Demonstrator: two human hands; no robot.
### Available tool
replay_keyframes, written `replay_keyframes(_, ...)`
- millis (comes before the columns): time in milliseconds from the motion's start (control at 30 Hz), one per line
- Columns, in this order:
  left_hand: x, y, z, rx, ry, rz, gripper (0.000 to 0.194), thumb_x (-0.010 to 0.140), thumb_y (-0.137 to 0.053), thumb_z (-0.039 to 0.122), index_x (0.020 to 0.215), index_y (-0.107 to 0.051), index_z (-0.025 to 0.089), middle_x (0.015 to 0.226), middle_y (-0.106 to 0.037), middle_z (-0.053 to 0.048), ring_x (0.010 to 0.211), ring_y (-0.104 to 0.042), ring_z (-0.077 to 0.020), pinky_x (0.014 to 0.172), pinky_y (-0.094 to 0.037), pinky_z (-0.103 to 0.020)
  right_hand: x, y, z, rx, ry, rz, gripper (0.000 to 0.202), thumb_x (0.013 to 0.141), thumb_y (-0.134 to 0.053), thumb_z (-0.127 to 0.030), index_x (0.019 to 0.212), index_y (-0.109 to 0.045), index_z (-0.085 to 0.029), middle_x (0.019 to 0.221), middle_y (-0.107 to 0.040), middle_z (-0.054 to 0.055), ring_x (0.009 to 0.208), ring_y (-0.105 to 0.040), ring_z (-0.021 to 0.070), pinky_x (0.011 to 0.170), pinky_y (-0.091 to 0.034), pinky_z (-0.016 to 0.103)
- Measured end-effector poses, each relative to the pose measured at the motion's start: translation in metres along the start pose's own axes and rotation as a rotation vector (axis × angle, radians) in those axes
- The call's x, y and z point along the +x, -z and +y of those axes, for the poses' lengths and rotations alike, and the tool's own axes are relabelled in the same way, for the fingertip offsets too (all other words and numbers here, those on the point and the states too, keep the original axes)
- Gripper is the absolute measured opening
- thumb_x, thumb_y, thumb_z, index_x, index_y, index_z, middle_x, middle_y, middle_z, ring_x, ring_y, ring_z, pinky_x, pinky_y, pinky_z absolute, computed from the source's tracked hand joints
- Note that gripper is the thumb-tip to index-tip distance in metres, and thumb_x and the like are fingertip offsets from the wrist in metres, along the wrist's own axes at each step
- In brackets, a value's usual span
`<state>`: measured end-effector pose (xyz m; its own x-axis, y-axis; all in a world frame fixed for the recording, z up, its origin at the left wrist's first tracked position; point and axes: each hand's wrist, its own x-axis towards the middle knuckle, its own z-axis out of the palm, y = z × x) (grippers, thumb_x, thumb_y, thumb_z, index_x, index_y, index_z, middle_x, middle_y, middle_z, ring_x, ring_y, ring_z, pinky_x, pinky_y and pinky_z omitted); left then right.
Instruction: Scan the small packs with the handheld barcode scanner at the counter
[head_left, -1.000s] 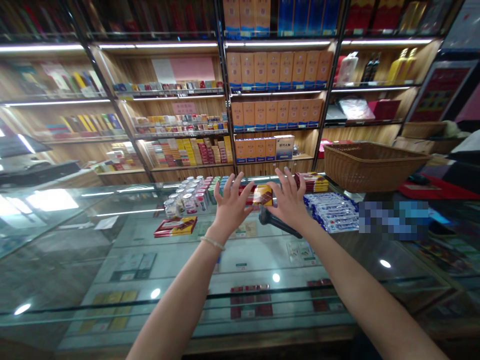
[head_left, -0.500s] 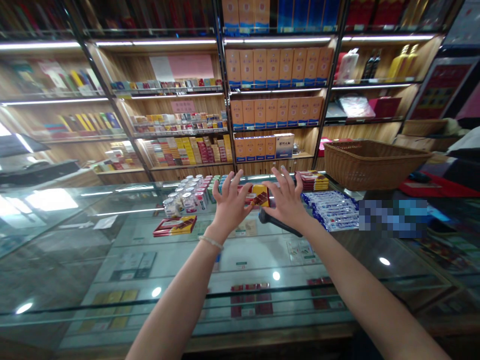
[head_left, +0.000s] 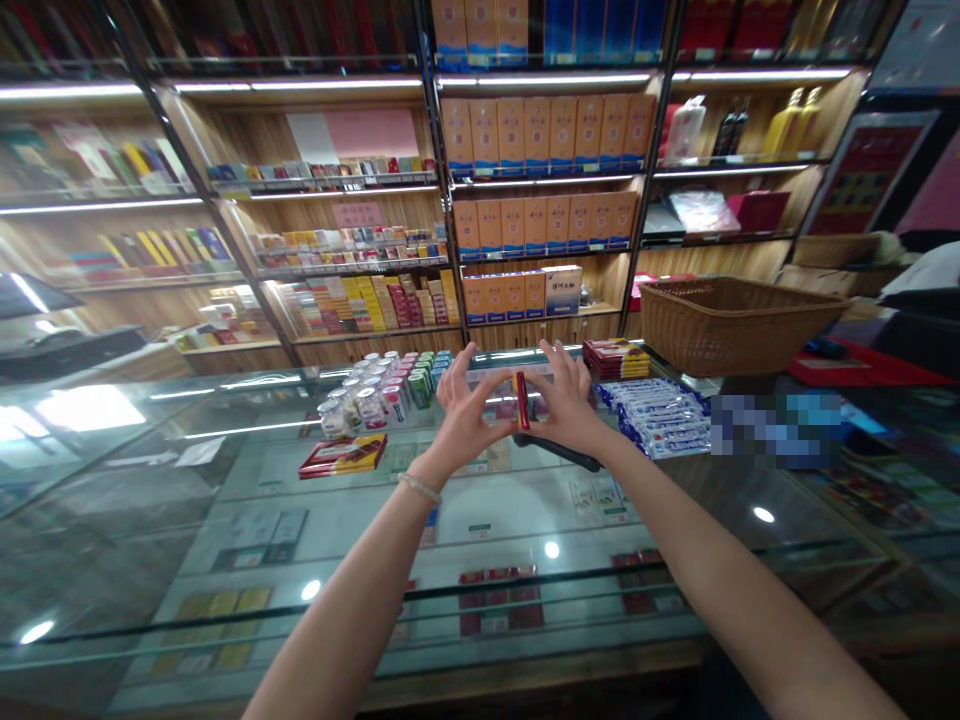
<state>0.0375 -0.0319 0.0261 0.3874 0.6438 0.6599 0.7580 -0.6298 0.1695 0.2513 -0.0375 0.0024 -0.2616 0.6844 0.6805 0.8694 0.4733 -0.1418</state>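
Between my two hands a red and yellow chocolate packet (head_left: 523,402) is held up on its narrow edge above the glass counter. My left hand (head_left: 469,408) grips its left side with thumb and forefinger, the other fingers raised. On its right side, my right hand (head_left: 566,402) pinches it the same way. A black handle-like object (head_left: 559,452) lies on the glass just below my right hand. Similar packets (head_left: 343,455) lie flat to the left, and a stack of them (head_left: 616,358) is behind my right hand.
Blue and white packets (head_left: 656,417) lie right of my hands, a wicker basket (head_left: 739,325) behind them. Small jars (head_left: 375,392) stand in rows at the left on the glass counter (head_left: 300,590). Shelves of boxes line the back wall. A red mat (head_left: 862,368) is at the right.
The packet has turned from showing its broad face to showing its narrow edge. My hands have come closer together around it, and the view has shifted slightly.
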Motion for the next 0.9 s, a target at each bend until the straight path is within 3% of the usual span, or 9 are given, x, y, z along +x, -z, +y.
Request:
replay_keyframes(267, 0.001, 0.001, -0.002, -0.023, -0.009, -0.013, 0.070, 0.078, -0.082, 0.062, 0.139, -0.063, 0.033, 0.176, -0.013, -0.012, 0.161, -0.016, -0.0399, 0.127, -0.018, -0.056, 0.001, 0.005, 0.002, 0.036, -0.027, 0.014, 0.068, 0.078, -0.079, -0.055, 0.139, -0.059, -0.031, 0.177, -0.010, 0.012, 0.162, -0.006, 0.0438, 0.122, -0.012, 0.074)
replay_keyframes(500, 0.002, 0.005, -0.018, -0.046, -0.045, -0.014, 0.082, 0.076, -0.076, 0.074, 0.141, -0.062, 0.026, 0.176, -0.005, -0.015, 0.161, -0.015, -0.0417, 0.128, -0.018, -0.053, 0.002, 0.014, 0.006, -0.041, 0.024, 0.071, 0.065, 0.078, -0.081, -0.054, 0.133, -0.059, -0.028, 0.176, -0.010, 0.011, 0.162, -0.007, 0.0414, 0.125, -0.010, 0.070)
replay_keyframes(767, 0.002, 0.001, -0.033, -0.153, -0.069, -0.045, 0.092, 0.074, -0.070, 0.083, 0.145, -0.060, 0.025, 0.176, -0.002, -0.017, 0.160, -0.010, -0.0465, 0.127, -0.013, -0.062, 0.000, 0.015, 0.005, -0.062, 0.070, 0.128, 0.061, 0.079, -0.079, -0.051, 0.130, -0.057, -0.024, 0.173, -0.019, 0.015, 0.161, -0.011, 0.0393, 0.126, -0.010, 0.068)
replay_keyframes(900, 0.003, 0.004, -0.035, -0.113, -0.048, 0.001, 0.112, 0.070, -0.071, 0.085, 0.161, -0.038, 0.029, 0.174, -0.008, -0.020, 0.161, -0.012, -0.0458, 0.126, -0.015, -0.064, 0.001, 0.014, 0.007, -0.120, 0.050, 0.174, 0.061, 0.081, -0.077, -0.053, 0.130, -0.057, -0.023, 0.173, -0.020, 0.016, 0.160, -0.013, 0.0400, 0.126, -0.009, 0.068)
